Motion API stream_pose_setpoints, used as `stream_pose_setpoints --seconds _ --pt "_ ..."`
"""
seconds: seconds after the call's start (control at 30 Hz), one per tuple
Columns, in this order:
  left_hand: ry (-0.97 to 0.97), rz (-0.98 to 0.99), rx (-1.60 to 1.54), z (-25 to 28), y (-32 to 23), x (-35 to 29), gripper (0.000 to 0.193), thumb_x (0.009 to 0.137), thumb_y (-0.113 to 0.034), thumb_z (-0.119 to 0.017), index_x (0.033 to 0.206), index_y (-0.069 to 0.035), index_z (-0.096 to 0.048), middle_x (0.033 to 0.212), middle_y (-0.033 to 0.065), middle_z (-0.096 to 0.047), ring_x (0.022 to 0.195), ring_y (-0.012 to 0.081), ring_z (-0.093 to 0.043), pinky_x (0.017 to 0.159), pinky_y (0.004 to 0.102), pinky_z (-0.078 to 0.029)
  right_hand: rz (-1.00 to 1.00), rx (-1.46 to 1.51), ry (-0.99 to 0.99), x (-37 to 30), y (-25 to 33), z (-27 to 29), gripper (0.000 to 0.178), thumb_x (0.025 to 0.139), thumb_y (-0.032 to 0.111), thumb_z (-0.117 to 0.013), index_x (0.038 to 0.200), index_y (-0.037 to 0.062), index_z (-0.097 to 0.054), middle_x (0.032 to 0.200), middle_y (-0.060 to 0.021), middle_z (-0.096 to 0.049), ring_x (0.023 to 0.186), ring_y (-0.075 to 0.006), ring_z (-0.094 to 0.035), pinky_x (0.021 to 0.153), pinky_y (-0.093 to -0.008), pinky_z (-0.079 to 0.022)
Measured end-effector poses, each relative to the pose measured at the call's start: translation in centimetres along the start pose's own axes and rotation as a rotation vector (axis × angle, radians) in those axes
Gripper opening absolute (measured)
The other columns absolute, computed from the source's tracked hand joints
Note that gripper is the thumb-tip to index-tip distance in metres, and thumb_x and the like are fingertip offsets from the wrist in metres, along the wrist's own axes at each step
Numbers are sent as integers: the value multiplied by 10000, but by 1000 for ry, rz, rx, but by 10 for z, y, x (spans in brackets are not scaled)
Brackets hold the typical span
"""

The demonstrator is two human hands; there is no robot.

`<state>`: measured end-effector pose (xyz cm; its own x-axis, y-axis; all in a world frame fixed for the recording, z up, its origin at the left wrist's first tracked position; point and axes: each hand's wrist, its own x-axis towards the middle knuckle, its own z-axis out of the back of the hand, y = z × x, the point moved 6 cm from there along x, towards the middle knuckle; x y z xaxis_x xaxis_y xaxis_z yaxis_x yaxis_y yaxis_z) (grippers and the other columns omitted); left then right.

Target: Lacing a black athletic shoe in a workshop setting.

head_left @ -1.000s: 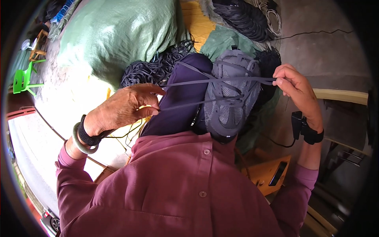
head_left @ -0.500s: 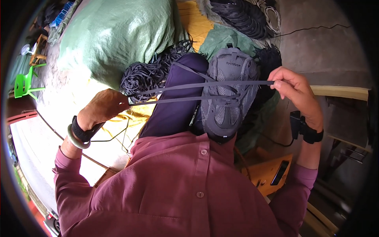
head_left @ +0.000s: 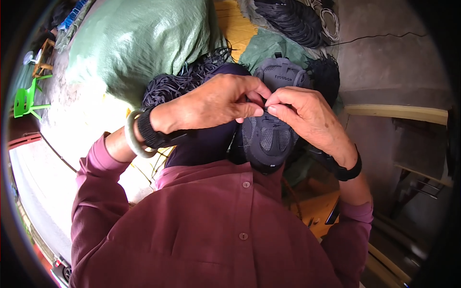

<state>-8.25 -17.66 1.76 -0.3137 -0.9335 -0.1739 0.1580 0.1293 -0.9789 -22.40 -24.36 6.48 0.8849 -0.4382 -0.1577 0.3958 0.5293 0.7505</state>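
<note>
A dark grey sneaker rests on my lap, its toe towards me and its tongue pointing away. Over its lacing area, my left hand and my right hand meet fingertip to fingertip. Both pinch the grey shoelace, of which only a small dark bit shows between the fingers. The rest of the lace and the upper eyelets are hidden beneath my hands.
Beyond my left hand lies a heap of loose dark laces, against a large pale green sack. More dark bundles lie at the far side. A wooden stool holding a phone stands at the right, and a green chair far left.
Both hands have come inward from the two sides to the middle of the sneaker. The lace strands stretched wide between them are no longer visible.
</note>
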Motion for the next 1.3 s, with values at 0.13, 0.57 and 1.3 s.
stream_pose_setpoints --seconds 0.13,0.57,1.3 --pt "30 35 56 -5 10 11 183 1014 -147 -660 1141 -16 -674 889 19 -691 772 87 -596 703 258 -515 -125 -43 -7 -4 -15 -5 151 962 152 -640 982 7 -677 833 -150 -669 776 -324 -661 717 -393 -512" --pt "-153 79 55 -14 57 6 139 991 -137 -686 990 2 -689 756 -14 -633 710 51 -546 652 260 -480 -141 -57 -116 -20 -25 -17 71 922 64 -671 944 -2 -655 868 -133 -656 775 -300 -668 696 -385 -522" --pt "-241 112 -128 -20 65 1 102 912 -107 -714 895 -8 -691 709 51 -647 676 85 -563 635 298 -491 -165 -93 -339 -19 -33 -33 77 884 58 -723 948 18 -711 846 -133 -694 720 -284 -694 655 -370 -546"
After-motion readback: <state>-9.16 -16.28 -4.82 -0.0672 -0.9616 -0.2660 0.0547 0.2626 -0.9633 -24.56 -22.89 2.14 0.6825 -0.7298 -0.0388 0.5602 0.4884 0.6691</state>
